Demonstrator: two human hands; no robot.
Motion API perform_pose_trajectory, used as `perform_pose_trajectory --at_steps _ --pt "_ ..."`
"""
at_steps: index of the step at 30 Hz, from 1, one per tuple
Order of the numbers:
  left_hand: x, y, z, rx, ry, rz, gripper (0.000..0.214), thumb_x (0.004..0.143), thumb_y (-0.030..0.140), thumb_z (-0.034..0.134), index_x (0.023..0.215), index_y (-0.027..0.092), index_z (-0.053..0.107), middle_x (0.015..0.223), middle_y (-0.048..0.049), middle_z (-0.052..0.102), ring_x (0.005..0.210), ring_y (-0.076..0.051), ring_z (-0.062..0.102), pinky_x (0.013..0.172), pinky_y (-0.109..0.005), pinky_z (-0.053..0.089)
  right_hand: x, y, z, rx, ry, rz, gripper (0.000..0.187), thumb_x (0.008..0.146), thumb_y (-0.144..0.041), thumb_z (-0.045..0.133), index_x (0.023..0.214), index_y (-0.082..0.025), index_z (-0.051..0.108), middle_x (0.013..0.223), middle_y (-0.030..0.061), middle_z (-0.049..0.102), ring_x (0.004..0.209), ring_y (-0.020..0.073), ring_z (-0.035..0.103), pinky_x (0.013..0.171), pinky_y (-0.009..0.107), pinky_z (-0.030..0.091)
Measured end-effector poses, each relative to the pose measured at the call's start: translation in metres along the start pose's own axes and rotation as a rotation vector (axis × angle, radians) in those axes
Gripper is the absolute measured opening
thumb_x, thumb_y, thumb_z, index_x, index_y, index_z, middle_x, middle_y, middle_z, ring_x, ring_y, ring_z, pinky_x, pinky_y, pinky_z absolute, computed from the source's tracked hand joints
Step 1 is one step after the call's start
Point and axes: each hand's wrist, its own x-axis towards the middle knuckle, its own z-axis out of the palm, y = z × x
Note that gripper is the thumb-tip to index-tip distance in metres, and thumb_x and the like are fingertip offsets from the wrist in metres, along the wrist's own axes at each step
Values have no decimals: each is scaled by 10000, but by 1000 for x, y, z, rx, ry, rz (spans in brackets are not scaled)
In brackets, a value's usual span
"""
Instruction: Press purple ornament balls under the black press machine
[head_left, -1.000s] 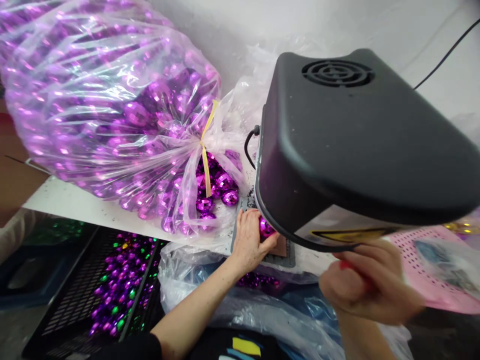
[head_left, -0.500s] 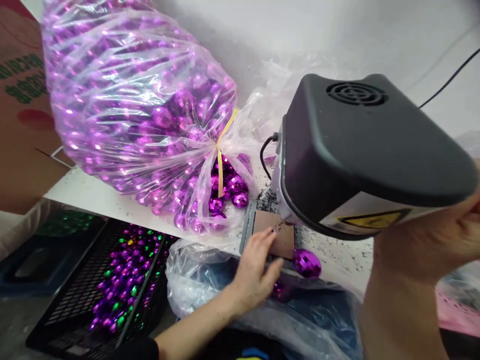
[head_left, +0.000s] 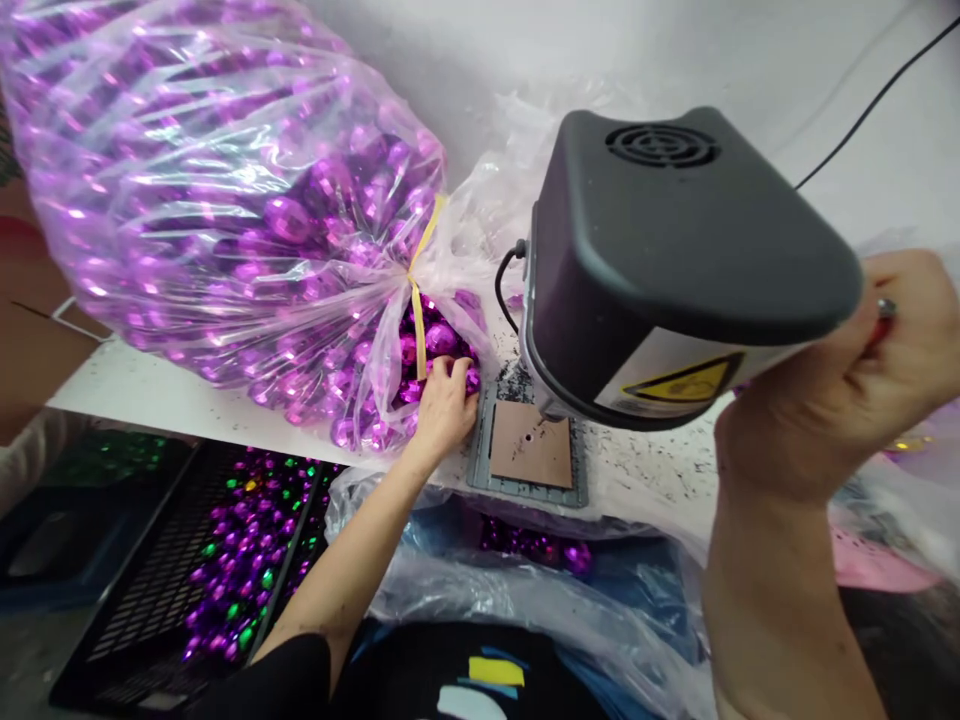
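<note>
My left hand (head_left: pixel 448 408) reaches into a heap of shiny purple faceted balls (head_left: pixel 441 338) beside the tied neck of a clear plastic bag (head_left: pixel 225 200). Its fingers curl down, with one purple ball (head_left: pixel 472 380) between thumb and forefinger. At the right, my right hand (head_left: pixel 889 345) is wrapped round a red lever handle (head_left: pixel 883 328), mostly hidden by the fingers. The lever is beside the black housing (head_left: pixel 697 230) of a bench press. Under the press lies a brown square pad (head_left: pixel 529 450) with a small hole, on a grey metal base (head_left: pixel 480 470).
Below the bench edge, an open plastic bag (head_left: pixel 525 600) holds purple balls (head_left: pixel 576 556). A black crate (head_left: pixel 150 590) with small purple and green balls stands at lower left. A cardboard box (head_left: pixel 37 350) is at far left. Dark scraps litter the white bench (head_left: pixel 660 480).
My left hand has moved from the pad, up and left, to the purple balls. A purple ball by the pad's corner is gone from there. My right hand shows more on the handle.
</note>
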Motion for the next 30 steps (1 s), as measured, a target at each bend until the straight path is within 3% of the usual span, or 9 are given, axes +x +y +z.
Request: perform_pose_trajectory --at_steps 3,6,8,12,17,21,25,30 --pt "-5 5 -10 -378 56 -68 430 837 245 688 1248 210 565 1232 -99 589 1181 -277 570 1045 -441 472 0 0 0 12 -7 5 503 992 -564 388 759 -131 494 672 -37 462 629 -2 395 593 219 316" --pt "-22 18 -20 -753 -119 -207 430 882 421 676 1247 230 554 1075 -42 659 922 -201 636 864 -358 533 0 2 0 -23 -1 -5 506 1000 -559 375 756 -132 494 656 -37 437 625 4 375 607 228 309" --pt "-37 28 -22 -828 -245 -233 511 844 431 728 1272 229 534 1086 -44 664 888 -194 639 830 -345 534 1 4 1 -28 2 -7 516 1001 -570 365 756 -135 498 654 -36 442 622 4 381 605 228 312" --pt "-55 38 -17 -734 -330 -107 555 786 328 795 1276 222 557 1274 -73 645 1146 -260 615 1022 -406 481 4 5 3 11 -9 18 546 979 -620 373 745 -143 497 653 -37 448 608 6 394 590 227 320" --pt "-49 30 -7 -849 -454 -91 488 855 380 740 1297 232 592 1297 -65 665 1208 -262 614 1103 -442 450 7 7 5 -12 -15 17 549 984 -612 363 747 -135 496 634 -39 388 606 1 338 581 212 283" --pt "-42 22 -4 -812 -492 -91 406 925 405 660 1302 264 608 1323 -70 659 1254 -262 599 1135 -476 434 8 7 6 -12 -8 14 550 981 -607 372 735 -129 487 617 -37 342 607 6 298 574 210 243" --pt "-41 25 -7 -667 -455 -57 371 955 407 616 1294 257 606 1283 -80 672 1200 -263 624 1085 -483 476 9 5 6 -2 -9 22 545 980 -607 366 723 -134 451 602 -41 290 604 12 262 571 209 213" --pt "-47 45 -5 -334 -298 72 383 894 372 697 1251 251 626 1195 -80 664 1100 -261 647 995 -443 521 10 5 7 13 -32 32 549 980 -614 357 718 -138 431 588 -44 274 583 10 254 561 211 208"
